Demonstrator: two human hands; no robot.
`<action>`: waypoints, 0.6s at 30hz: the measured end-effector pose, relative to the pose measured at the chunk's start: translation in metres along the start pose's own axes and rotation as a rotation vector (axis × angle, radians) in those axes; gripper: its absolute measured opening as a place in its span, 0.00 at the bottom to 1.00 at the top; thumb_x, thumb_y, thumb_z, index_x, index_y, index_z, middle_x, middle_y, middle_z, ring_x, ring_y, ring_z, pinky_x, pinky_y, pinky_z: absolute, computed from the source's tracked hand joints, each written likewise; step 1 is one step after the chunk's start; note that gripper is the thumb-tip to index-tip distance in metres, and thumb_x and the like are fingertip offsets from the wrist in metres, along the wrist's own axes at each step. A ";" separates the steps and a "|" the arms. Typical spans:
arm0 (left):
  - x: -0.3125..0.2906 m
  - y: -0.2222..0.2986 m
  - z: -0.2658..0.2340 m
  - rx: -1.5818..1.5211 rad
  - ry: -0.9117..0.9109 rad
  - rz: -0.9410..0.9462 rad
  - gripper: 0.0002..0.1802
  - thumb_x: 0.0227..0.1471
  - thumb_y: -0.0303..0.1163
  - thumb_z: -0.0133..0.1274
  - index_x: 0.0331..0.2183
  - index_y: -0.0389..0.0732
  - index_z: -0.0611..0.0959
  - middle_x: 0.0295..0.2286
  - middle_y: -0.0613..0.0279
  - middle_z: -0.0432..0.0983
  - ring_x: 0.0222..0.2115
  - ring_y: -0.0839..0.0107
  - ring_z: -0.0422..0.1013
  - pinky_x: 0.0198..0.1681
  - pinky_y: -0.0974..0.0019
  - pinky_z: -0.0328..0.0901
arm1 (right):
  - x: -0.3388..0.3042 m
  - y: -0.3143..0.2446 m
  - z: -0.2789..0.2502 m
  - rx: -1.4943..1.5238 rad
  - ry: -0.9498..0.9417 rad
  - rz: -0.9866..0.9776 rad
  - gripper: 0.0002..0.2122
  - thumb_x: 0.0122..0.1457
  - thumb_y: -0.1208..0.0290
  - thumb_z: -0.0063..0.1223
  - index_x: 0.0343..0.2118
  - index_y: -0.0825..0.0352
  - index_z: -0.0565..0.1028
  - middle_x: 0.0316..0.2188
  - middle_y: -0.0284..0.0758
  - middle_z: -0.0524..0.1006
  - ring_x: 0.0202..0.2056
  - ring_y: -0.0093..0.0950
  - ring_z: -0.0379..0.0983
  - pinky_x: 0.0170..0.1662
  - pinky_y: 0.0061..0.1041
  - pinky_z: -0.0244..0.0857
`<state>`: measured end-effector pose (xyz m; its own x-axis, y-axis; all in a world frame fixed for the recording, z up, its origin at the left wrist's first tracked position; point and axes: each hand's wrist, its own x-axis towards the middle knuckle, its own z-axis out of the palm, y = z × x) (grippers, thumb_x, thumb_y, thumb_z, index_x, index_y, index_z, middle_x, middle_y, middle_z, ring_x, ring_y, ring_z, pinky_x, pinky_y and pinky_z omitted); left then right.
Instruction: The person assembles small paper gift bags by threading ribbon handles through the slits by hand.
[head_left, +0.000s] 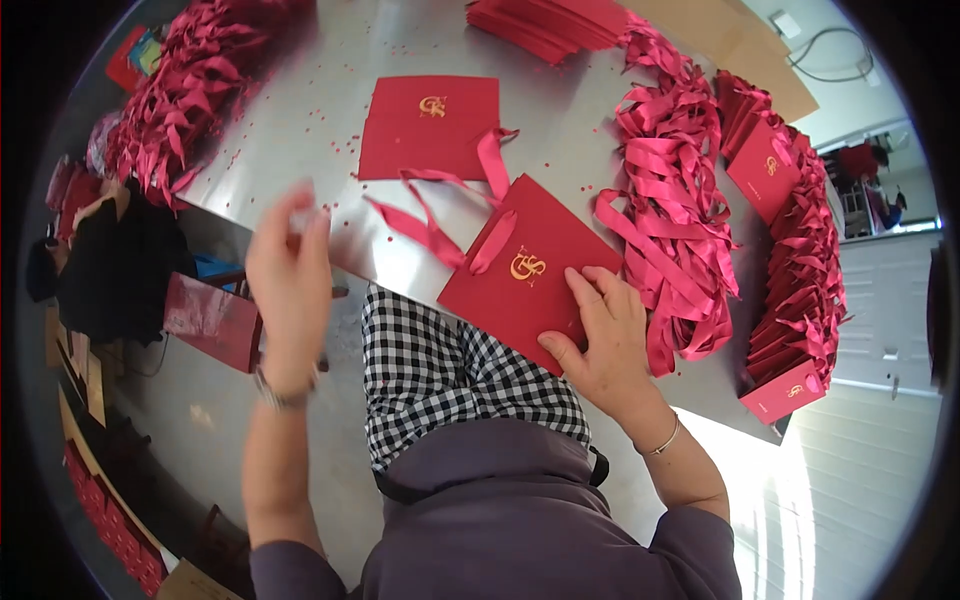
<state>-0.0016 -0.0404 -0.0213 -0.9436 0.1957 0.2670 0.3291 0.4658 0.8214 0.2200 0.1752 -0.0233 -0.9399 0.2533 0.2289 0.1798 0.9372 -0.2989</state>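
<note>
A red paper gift bag point(490, 295) with a gold emblem lies tilted at the table's near edge. A pink ribbon handle point(495, 242) loops over its upper left side. On the bag's right part rests my right hand point(605, 335), its thumb and fingers spread on the front face. My left hand point(290, 275) is raised off the table's edge, left of the bag and apart from it. Its fingertips are smeared by motion, and I see nothing in it. Loose pink ribbon point(425, 225) trails from the bag toward a second red bag point(425, 135) lying flat beyond.
Pink ribbons point(680, 210) heap up right of the bag. Farther right stands a long row of red bags point(800, 270). Flat red bags point(550, 25) are stacked at the far side. Another ribboned pile point(185, 95) sits far left. Red specks dot the metal table point(300, 130).
</note>
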 end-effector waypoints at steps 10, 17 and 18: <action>-0.146 0.041 0.048 -0.567 -0.463 -0.270 0.09 0.61 0.29 0.47 0.36 0.33 0.78 0.27 0.65 0.76 0.25 0.82 0.69 0.25 0.76 0.63 | -0.011 -0.001 0.002 0.130 0.066 -0.183 0.30 0.49 0.52 0.60 0.52 0.67 0.72 0.49 0.41 0.70 0.48 0.41 0.67 0.48 0.39 0.59; -0.100 0.061 0.026 -0.461 -0.615 0.120 0.16 0.62 0.31 0.47 0.48 0.31 0.76 0.38 0.62 0.76 0.37 0.78 0.69 0.40 0.74 0.64 | 0.002 0.014 -0.054 0.561 0.384 0.089 0.23 0.58 0.69 0.55 0.55 0.71 0.66 0.48 0.47 0.71 0.46 0.43 0.70 0.50 0.37 0.64; -0.091 0.066 0.032 -0.466 -0.641 0.170 0.16 0.62 0.31 0.47 0.48 0.32 0.76 0.37 0.62 0.76 0.35 0.78 0.69 0.37 0.75 0.64 | 0.004 0.019 -0.060 0.675 0.390 0.112 0.21 0.60 0.69 0.54 0.54 0.71 0.66 0.44 0.46 0.73 0.43 0.42 0.72 0.48 0.36 0.65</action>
<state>0.1070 0.0000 -0.0078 -0.6312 0.7538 0.1827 0.2839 0.0054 0.9588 0.2366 0.2087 0.0270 -0.7346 0.5209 0.4348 -0.0648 0.5841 -0.8091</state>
